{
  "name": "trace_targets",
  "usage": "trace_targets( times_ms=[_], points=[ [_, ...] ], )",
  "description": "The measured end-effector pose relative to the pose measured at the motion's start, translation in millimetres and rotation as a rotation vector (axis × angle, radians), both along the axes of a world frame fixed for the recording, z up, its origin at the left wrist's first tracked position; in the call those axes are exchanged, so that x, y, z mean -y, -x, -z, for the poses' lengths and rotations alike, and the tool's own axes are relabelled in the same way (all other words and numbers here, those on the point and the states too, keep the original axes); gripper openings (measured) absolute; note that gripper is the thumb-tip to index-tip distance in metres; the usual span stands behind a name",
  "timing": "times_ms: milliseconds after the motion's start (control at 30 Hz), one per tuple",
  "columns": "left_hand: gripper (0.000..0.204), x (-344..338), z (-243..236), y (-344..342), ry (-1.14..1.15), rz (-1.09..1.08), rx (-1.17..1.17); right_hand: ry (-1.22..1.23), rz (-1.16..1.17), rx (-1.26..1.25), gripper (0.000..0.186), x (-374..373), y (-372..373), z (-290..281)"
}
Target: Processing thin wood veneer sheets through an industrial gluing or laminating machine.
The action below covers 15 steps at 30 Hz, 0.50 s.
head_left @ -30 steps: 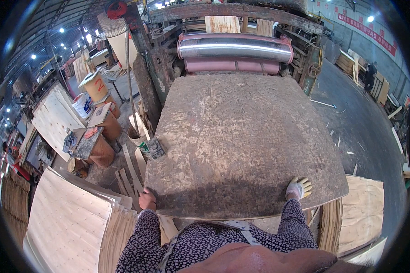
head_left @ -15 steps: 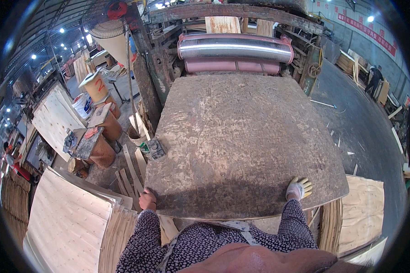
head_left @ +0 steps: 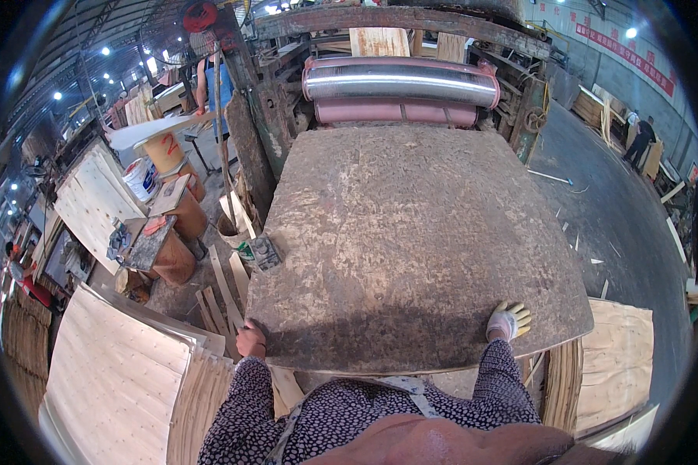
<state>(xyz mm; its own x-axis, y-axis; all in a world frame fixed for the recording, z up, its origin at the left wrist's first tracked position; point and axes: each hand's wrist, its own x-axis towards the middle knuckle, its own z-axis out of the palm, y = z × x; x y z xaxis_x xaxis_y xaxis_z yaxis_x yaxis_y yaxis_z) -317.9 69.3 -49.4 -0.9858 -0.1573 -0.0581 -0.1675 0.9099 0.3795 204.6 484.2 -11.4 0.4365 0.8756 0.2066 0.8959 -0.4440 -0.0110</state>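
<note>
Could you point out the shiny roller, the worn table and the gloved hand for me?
Shiny roller (head_left: 401, 80), head view: middle of its curved surface.
Worn table (head_left: 419, 240), head view: bare middle of its top.
Gloved right hand (head_left: 507, 321), head view: back of the glove.

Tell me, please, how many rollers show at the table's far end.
2: a silver roller above, and a pink roller just below it; more may be hidden behind them.

A scuffed brown tabletop (head_left: 419, 232) bears the gloved right grip (head_left: 509, 321), the left grip (head_left: 250, 339) at its corner.
</note>
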Motion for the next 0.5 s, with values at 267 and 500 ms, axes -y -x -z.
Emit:
trace_targets(
  times_ms=[267,500],
  points=[
    [0.063,3.5,1.2,6.7,0.012,-0.015,0.014,0.01,0.006,-0.007,0.068,3.9,3.6,-1.8],
    [0.064,2.6,-2.7,2.7,-0.02,0.0,0.013,0.023,0.005,-0.007,0.068,5.0,2.4,-5.2]
  ],
)
